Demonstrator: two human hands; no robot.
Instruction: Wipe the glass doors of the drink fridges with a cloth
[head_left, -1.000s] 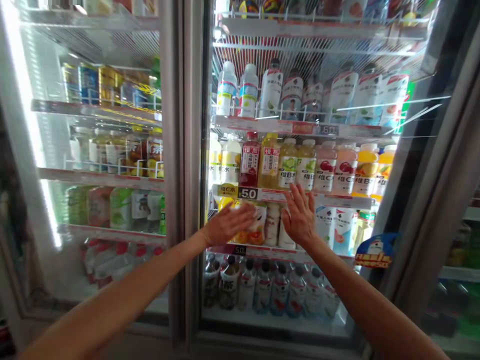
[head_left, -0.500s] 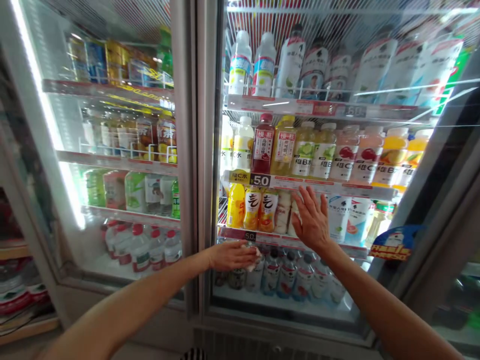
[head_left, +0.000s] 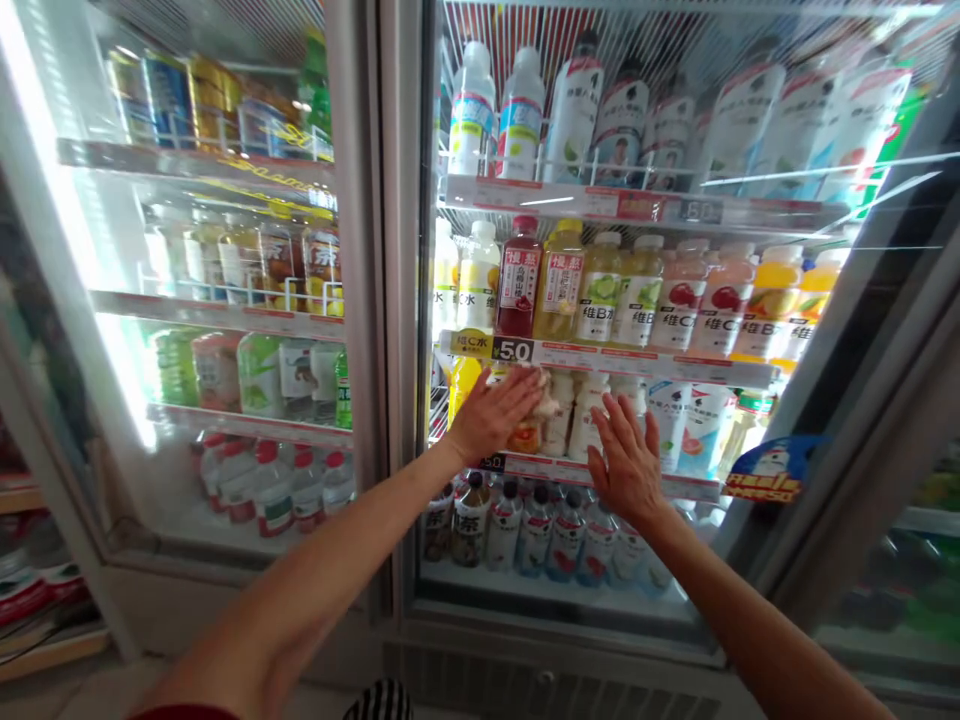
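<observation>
My left hand lies flat with its fingers stretched out to the right, over a crumpled whitish cloth against the glass door of a drinks fridge. Only the cloth's edge shows past the fingertips; it could also be a wad of tissue. A little to the right and lower, my right hand rests palm toward the same glass, fingers spread, holding nothing. Behind the glass, near both hands, stand pale bottles on a shelf, partly covered by my hands.
Juice bottles fill the shelf above, and dark-capped bottles stand on the bottom level. Left of the metal door frame is another glass-fronted section with cans and red-capped bottles. A blue sticker sits at the right.
My left hand has moved up the glass with the cloth, from the lower shelf edge to the bottles above it. My right hand stays nearly in place. The view has shifted slightly.
</observation>
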